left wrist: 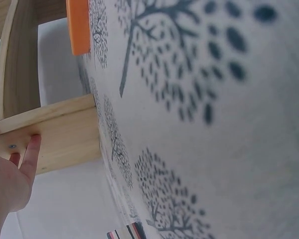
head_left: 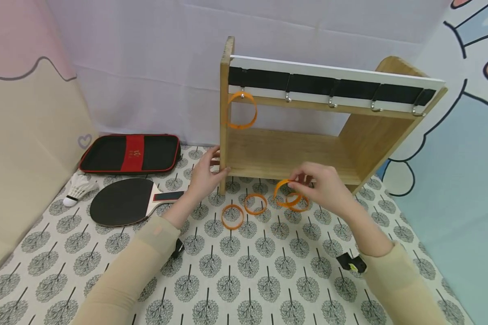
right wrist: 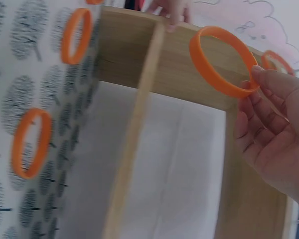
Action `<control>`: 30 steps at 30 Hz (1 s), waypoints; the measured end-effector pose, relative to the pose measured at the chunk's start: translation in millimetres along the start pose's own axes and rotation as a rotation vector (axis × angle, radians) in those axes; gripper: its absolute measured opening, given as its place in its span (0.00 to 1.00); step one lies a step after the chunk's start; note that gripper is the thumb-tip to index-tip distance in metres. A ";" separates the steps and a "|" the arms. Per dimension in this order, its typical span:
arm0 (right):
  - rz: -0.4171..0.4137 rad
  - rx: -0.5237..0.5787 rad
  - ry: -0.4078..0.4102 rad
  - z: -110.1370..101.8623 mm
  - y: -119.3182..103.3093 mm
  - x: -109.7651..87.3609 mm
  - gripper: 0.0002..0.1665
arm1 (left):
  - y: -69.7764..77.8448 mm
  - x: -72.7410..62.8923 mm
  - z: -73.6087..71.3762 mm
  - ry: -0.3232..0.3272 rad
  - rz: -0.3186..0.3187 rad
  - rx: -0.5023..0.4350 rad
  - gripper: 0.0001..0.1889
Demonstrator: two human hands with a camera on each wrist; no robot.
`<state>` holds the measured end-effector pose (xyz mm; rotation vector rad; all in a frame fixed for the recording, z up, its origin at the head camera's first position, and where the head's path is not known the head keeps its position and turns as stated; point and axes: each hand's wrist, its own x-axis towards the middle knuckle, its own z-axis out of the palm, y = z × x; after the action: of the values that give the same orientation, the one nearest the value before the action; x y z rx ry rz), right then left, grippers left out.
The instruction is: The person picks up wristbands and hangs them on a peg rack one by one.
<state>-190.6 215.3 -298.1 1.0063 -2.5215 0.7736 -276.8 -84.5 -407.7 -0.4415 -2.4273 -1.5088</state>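
My right hand pinches an orange ring, a thin wristband-like loop, between thumb and fingertips, just in front of the wooden rack. At the rack's left side panel, my left hand rests its fingers on the outer face, the thumb near the front edge. Another orange ring hangs from the leftmost metal hook. On the cloth lie a ring and a second ring beside it. More orange looped band lies behind the held ring, partly overlapped by it.
A white rail with black strips carries several hooks along the rack's top. To the left are a black paddle, a shuttlecock and a black-and-red case. Tree-patterned cloth covers the table.
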 end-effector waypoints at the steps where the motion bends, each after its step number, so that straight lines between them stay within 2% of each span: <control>1: -0.014 -0.009 0.015 -4.3 -3.0 2.8 0.08 | 0.1 -0.1 0.0 0.002 -0.002 -0.001 0.38; 8: -0.075 -0.078 0.098 -30.0 -19.5 20.9 0.09 | 1.1 -0.9 -0.5 0.002 -0.019 -0.003 0.38; 16: -0.118 -0.077 0.200 -59.8 -38.3 53.7 0.07 | -0.1 1.2 -1.8 0.006 -0.020 -0.002 0.38; 19: -0.086 -0.071 0.233 -68.3 -43.6 67.4 0.05 | -1.0 1.3 -2.0 0.002 -0.019 -0.009 0.38; 24: 0.005 -0.092 0.267 -75.7 -48.5 86.4 0.09 | 0.2 0.2 -1.6 -0.004 -0.034 -0.025 0.39; 30: -0.013 -0.151 0.321 -78.2 -46.7 105.3 0.10 | 1.0 0.5 -1.2 -0.004 -0.036 -0.022 0.39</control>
<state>-224.5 176.7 -168.6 0.7782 -2.2567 0.6699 -276.9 -85.1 -406.2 -0.4074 -2.4362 -1.5522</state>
